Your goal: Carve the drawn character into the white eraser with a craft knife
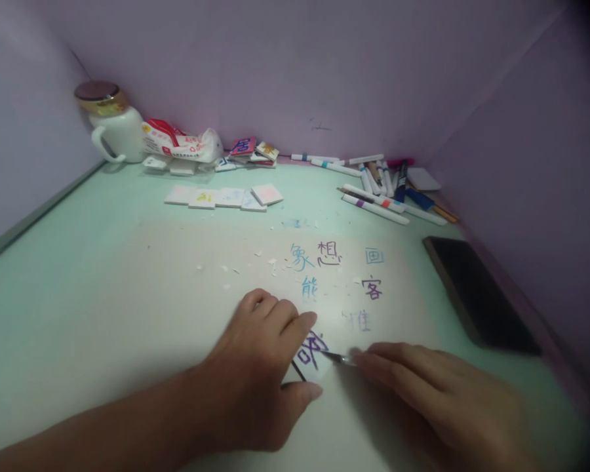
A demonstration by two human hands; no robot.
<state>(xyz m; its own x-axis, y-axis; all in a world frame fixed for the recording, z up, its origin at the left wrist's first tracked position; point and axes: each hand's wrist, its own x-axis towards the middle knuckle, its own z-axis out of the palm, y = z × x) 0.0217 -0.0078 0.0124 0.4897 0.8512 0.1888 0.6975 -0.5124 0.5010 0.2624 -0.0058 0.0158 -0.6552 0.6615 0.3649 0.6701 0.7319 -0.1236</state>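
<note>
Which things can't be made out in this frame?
Card, head view: its left part is hidden by the left fingers.
Pointed tool, head view: its rear end is hidden by the right fingers.
Packet, head view: its print is too small and blurred.
Faint writing, head view: its left part is too pale.

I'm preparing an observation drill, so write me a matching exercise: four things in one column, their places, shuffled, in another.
Things:
1. White card with purple writing
2. Slim silver-bladed knife
3. White mug with gold-trimmed lid
4. Black-topped rectangular block

Places:
A. Far left corner of the mint-green table
B. In the right hand
C. Table's right side
D. Partly covered by the left hand

Pairs: 1-D, 2-B, 3-A, 4-C
</note>
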